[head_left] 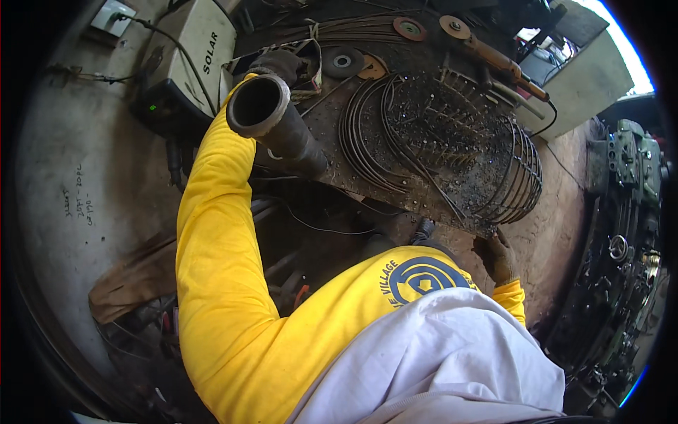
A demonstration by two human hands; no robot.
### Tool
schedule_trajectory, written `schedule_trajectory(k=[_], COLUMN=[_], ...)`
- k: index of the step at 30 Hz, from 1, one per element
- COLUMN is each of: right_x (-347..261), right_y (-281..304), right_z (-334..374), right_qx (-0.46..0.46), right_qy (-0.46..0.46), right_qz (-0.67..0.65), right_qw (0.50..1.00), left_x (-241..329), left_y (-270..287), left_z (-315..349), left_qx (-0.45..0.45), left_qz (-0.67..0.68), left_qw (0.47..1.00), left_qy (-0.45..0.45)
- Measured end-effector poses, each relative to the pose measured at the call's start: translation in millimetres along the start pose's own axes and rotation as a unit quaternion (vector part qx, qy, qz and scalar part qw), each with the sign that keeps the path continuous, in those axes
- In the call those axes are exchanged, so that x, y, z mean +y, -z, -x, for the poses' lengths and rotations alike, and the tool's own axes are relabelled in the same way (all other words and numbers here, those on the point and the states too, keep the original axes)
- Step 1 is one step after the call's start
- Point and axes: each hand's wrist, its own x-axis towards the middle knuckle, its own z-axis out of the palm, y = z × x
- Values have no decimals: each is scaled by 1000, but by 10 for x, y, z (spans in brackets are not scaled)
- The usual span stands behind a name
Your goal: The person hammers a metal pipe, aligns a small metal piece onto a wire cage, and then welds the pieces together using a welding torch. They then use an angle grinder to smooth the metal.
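The gloved left hand (279, 65) grips a dark pipe (279, 124) beside wire rings (367, 134), while the right hand (496, 258) clamps the worktop (339, 177) edge below a wire basket (487, 162).

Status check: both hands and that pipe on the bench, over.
Left hand gloved, gripping the dark pipe, open end toward camera. Right hand gloved, at the steel bench edge below the wire basket frame. Wire hoops lie beside the pipe.
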Motion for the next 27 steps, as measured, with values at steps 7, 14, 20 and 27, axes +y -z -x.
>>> schedule_trajectory(k=[7, 14, 20, 27], right_x=[-36, -49, -142, -303], right_y=[34, 108, 206, 336], right_z=[7, -48, -141, -185], right_qx=[32, -1, -52, -125], right_qy=[-11, 0, -27, -47], right_qz=[6, 1, 48, 116], right_qw=[999, 1000, 997, 984], left_x=[77, 131, 412, 1088], left_y=[-33, 434, 439, -564], left_z=[-164, 398, 1688, 2832], left_qx=[8, 208, 468, 181], left_qz=[-2, 227, 658, 742], left_qw=[1000, 950, 580, 577], left_qy=[-21, -47, -108, 289])
